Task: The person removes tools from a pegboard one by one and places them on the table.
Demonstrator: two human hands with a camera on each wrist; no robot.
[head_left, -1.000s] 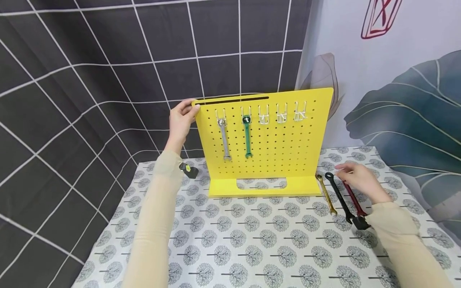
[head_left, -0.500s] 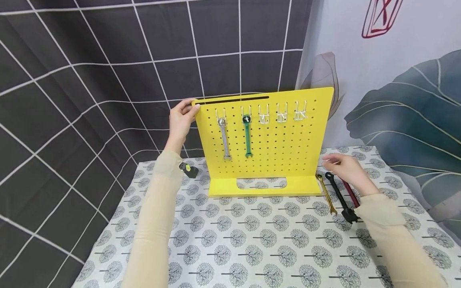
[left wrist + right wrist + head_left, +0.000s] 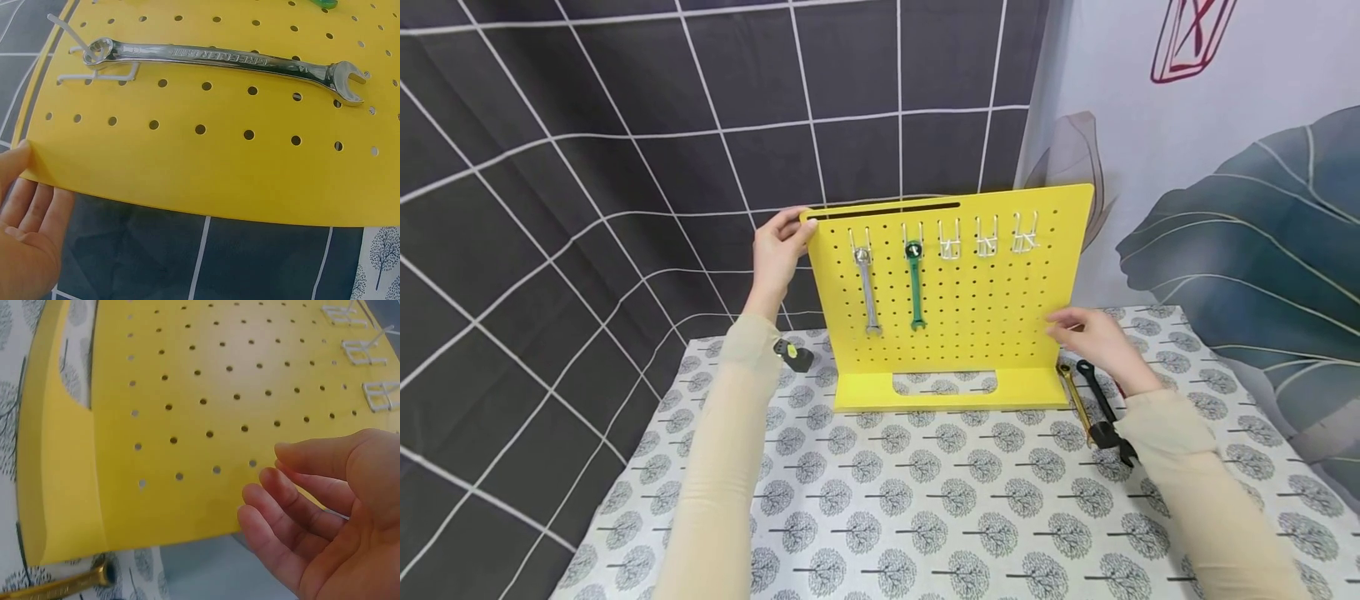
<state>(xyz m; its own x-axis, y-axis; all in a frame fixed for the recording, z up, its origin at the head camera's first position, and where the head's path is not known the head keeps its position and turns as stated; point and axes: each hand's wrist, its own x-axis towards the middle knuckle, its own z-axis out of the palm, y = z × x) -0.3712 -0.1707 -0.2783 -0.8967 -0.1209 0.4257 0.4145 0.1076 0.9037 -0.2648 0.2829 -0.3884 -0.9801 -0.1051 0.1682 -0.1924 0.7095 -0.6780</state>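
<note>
My left hand (image 3: 775, 257) holds the upper left corner of a yellow pegboard (image 3: 992, 329), thumb in front and fingers behind. A silver combination wrench (image 3: 219, 56) and a green wrench (image 3: 916, 287) hang from its hooks. At the board's lower right edge is my right hand (image 3: 1101, 340), fingers loosely bent and holding nothing; whether it touches the board I cannot tell. Below that hand, a gold wrench (image 3: 1075, 393) and a black wrench (image 3: 1097, 392) lie on the table. The red wrench is almost wholly hidden by the right wrist.
Three white wire hooks (image 3: 987, 244) on the board's right half carry no tool. The board stands on a yellow base (image 3: 865, 393) on a tree-patterned cloth (image 3: 895, 500). A dark gridded curtain (image 3: 700, 167) hangs behind and at the left.
My right hand has moved left and slightly up, from above the red wrench to the pegboard's right edge. The left hand and the hanging wrenches have stayed in place.
</note>
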